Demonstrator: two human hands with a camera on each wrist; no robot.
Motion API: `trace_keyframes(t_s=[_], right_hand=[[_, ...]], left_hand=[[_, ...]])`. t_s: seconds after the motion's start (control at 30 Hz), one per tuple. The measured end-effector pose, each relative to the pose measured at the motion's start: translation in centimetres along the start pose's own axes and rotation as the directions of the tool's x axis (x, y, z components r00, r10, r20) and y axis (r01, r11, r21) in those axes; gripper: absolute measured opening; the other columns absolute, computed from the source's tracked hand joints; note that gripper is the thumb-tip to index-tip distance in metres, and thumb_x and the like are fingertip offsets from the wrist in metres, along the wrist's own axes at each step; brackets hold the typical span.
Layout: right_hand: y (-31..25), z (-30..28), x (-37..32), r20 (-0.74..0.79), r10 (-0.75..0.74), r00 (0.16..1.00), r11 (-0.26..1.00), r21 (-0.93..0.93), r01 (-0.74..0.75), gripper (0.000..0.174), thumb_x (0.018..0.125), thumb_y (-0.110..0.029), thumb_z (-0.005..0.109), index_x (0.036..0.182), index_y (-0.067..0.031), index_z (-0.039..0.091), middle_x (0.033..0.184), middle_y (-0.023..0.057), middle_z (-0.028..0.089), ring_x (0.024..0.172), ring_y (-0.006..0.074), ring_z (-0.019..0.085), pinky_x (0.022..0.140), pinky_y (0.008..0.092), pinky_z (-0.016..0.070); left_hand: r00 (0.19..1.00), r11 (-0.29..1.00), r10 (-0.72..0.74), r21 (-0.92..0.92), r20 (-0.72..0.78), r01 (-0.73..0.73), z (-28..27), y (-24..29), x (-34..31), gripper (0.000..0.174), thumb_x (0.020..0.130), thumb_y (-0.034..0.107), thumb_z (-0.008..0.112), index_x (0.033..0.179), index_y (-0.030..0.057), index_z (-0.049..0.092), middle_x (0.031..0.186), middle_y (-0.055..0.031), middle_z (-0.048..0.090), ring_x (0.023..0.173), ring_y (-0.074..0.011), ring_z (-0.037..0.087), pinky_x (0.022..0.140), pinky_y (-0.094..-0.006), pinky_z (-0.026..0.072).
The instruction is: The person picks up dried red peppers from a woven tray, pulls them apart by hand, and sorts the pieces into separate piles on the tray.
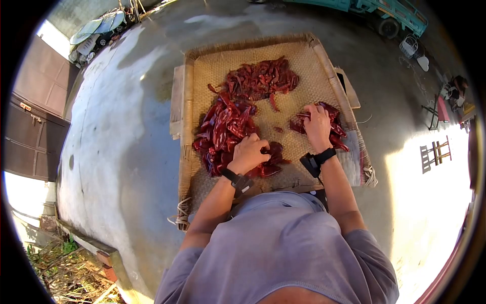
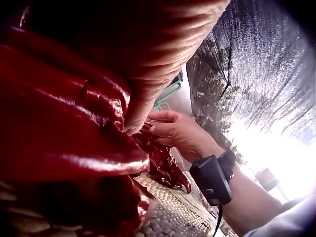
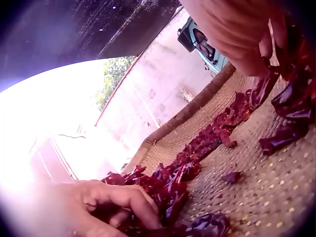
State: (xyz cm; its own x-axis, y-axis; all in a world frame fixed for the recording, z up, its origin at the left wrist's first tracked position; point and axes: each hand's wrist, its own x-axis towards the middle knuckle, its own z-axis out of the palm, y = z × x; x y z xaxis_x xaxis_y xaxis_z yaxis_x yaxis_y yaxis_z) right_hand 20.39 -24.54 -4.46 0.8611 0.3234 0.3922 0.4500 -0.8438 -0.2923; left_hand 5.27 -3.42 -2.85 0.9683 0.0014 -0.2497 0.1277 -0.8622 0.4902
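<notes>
Glossy dried red chili peppers [image 1: 223, 124] lie heaped along the left of a woven tray [image 1: 298, 55]. My left hand [image 1: 249, 152] is at the near right edge of this heap, its fingers curled down among the peppers. In the left wrist view a large shiny chili pepper [image 2: 64, 128] lies against the thumb side of that hand. On the tray's right, my right hand [image 1: 318, 126] is over a smaller group of peppers [image 1: 336, 134]. Its fingertips pinch a dark red chili pepper [image 3: 264, 90] in the right wrist view.
Darker, shrivelled peppers [image 1: 263, 78] form a pile at the tray's far side. One small broken piece [image 1: 278, 129] lies between the hands. The raised tray rim [image 1: 248, 44] borders the work. Beyond are concrete ground [image 1: 152, 101], a teal cart [image 1: 400, 17] and a small stool [image 1: 441, 151].
</notes>
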Motion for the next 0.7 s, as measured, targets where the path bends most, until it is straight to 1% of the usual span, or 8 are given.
trace_keyframes(t_s=[0.07,0.2,0.37,0.4,0.43,0.47,0.6,0.7], right_hand=[[0.1,0.7,0.8,-0.077,-0.013,0.997,0.998,-0.061,0.008,0.026,0.089,-0.007,0.068,0.115,-0.0057,0.065,0.112,0.0129,0.062,0.105,0.0337,0.058,0.087,0.0468,0.0519],[-2.7,3.3,1.9,0.279,-0.169,0.945,0.98,0.153,0.13,0.024,0.094,-0.02,0.064,0.116,-0.0105,0.065,0.113,0.0129,0.062,0.107,0.0347,0.058,0.086,0.0476,0.0518],[-5.7,5.8,5.6,0.706,-0.126,0.697,0.992,0.1,0.078,0.024,0.093,-0.024,0.064,0.114,-0.0109,0.067,0.119,0.0125,0.062,0.111,0.0358,0.056,0.093,0.0482,0.0494],[-5.5,6.9,5.5,0.445,-0.184,0.876,0.983,0.092,0.159,0.023,0.094,-0.024,0.064,0.112,-0.0104,0.068,0.116,0.0127,0.063,0.109,0.0359,0.058,0.091,0.0485,0.0496],[-5.4,8.2,5.1,0.141,-0.238,0.961,0.971,0.061,0.231,0.022,0.094,-0.025,0.064,0.109,-0.01,0.069,0.113,0.013,0.065,0.107,0.0359,0.059,0.09,0.0489,0.0498],[-5.0,9.3,4.7,-0.173,-0.282,0.943,0.957,0.009,0.288,0.021,0.094,-0.025,0.064,0.107,-0.0095,0.069,0.11,0.0132,0.067,0.105,0.036,0.06,0.088,0.0493,0.05],[-4.8,7.2,3.4,0.239,-0.264,0.934,0.933,0.309,0.184,0.025,0.097,-0.027,0.062,0.11,-0.0067,0.069,0.094,0.0142,0.07,0.091,0.0355,0.066,0.081,0.0485,0.0515],[-6.3,1.8,2.2,0.645,-0.227,0.73,0.889,0.443,-0.115,0.033,0.099,-0.031,0.06,0.116,-0.0049,0.067,0.098,0.0172,0.071,0.09,0.0348,0.068,0.082,0.0456,0.0518]], left_hand=[[1.0,1.0,0.002,-0.002,-0.016,-0.002,0.2,0.0,-0.1,0.032,0.085,0.039,0.074,0.111,0.0213,0.069,0.11,-0.0046,0.055,0.111,-0.0263,0.056,0.092,-0.0419,0.0486],[0.998,0.999,0.015,-0.044,-0.057,-0.018,0.4,-0.5,-0.2,0.031,0.086,0.039,0.073,0.111,0.0209,0.069,0.11,-0.0053,0.055,0.112,-0.0275,0.057,0.09,-0.0429,0.0486],[0.998,0.992,-0.011,-0.126,-0.063,0.003,0.2,-0.6,-0.3,0.035,0.087,0.041,0.071,0.113,0.0176,0.068,0.11,-0.007,0.056,0.112,-0.0299,0.057,0.09,-0.0443,0.0481],[0.998,0.988,-0.024,-0.151,-0.061,0.015,0.1,-0.5,-0.3,0.036,0.087,0.041,0.071,0.113,0.017,0.068,0.11,-0.0073,0.056,0.111,-0.0303,0.057,0.09,-0.0444,0.048],[0.997,0.982,-0.028,-0.188,-0.071,0.015,0.1,-0.6,-0.3,0.037,0.089,0.042,0.069,0.115,0.016,0.066,0.113,-0.0081,0.058,0.113,-0.0314,0.058,0.091,-0.0441,0.0478],[0.995,0.977,-0.034,-0.214,-0.095,0.013,0.1,-0.8,-0.2,0.037,0.09,0.041,0.069,0.116,0.0157,0.065,0.114,-0.0084,0.06,0.113,-0.0316,0.059,0.091,-0.0441,0.048],[0.981,0.943,-0.085,-0.333,-0.173,0.023,1.3,-1.8,0.3,0.036,0.094,0.037,0.066,0.121,0.0139,0.06,0.118,-0.0098,0.067,0.111,-0.0324,0.063,0.09,-0.0443,0.0493],[0.971,0.93,-0.131,-0.364,-0.2,0.05,1.5,-1.6,0.4,0.035,0.095,0.033,0.066,0.122,0.0126,0.058,0.118,-0.0101,0.07,0.107,-0.033,0.066,0.088,-0.0445,0.0504]])
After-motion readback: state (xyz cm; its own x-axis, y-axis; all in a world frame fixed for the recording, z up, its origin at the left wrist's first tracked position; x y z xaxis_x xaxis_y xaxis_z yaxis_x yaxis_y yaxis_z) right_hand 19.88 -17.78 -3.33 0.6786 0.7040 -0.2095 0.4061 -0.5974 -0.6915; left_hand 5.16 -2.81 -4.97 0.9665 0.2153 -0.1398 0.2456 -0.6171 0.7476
